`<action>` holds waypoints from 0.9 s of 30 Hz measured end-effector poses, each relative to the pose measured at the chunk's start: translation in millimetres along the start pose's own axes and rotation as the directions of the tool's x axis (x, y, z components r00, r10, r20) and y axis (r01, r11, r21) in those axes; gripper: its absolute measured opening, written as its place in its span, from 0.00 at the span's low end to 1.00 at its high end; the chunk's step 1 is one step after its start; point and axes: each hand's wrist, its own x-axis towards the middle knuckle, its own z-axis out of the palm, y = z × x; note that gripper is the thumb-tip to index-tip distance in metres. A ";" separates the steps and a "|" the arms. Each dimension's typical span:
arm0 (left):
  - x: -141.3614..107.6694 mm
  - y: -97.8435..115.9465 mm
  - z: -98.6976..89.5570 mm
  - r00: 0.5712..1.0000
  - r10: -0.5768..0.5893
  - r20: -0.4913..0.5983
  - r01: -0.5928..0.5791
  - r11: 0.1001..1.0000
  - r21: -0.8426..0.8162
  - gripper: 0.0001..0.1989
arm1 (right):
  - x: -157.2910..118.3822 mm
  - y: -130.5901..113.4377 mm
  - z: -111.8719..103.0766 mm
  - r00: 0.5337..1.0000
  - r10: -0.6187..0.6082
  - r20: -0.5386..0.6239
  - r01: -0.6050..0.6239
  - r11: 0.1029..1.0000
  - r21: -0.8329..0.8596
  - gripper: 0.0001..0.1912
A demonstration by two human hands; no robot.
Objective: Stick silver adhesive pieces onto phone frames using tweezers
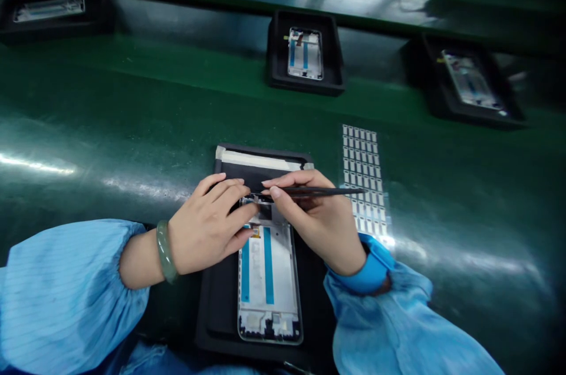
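A silver phone frame (285,269) with two blue strips lies on a black padded tray (219,310) in front of me. My left hand (207,221), a green bangle at its wrist, rests over the upper left of the frame with its fingers stretched and slightly apart. Black tweezers (329,191) are pinched in my right hand (327,224), above the frame's top edge. Their tips point left, close to my left fingertips, and what they touch is hidden. A small orange flex cable (255,233) shows below my left fingers.
A sheet of small silver-white stickers (362,163) lies right of the tray, partly behind my right hand. Farther back on the green surface (145,92), black trays hold more phone frames: one at left (48,9), one in the middle (305,53), one at right (471,80).
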 end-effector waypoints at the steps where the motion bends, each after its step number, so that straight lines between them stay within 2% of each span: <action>1: 0.0 0.0 0.0 1.000 0.000 -0.002 0.000 1.000 -0.001 0.13 | 0.1 0.2 0.0 1.000 -0.007 0.006 0.007 1.000 -0.017 0.05; 15: -0.2 -0.1 0.2 1.000 0.000 -0.008 0.000 1.000 0.001 0.15 | -0.6 1.1 0.9 0.997 -0.077 0.031 0.079 0.994 -0.072 0.04; 19: -0.2 -0.1 0.2 1.000 0.003 -0.014 -0.003 1.000 0.000 0.15 | -1.6 1.2 0.8 0.997 -0.079 0.003 0.079 0.994 -0.081 0.04; 27: -0.8 -0.6 1.9 1.000 0.005 -0.022 -0.004 1.000 0.006 0.15 | -4.0 0.2 3.0 0.976 -0.214 -0.032 0.205 0.963 -0.177 0.06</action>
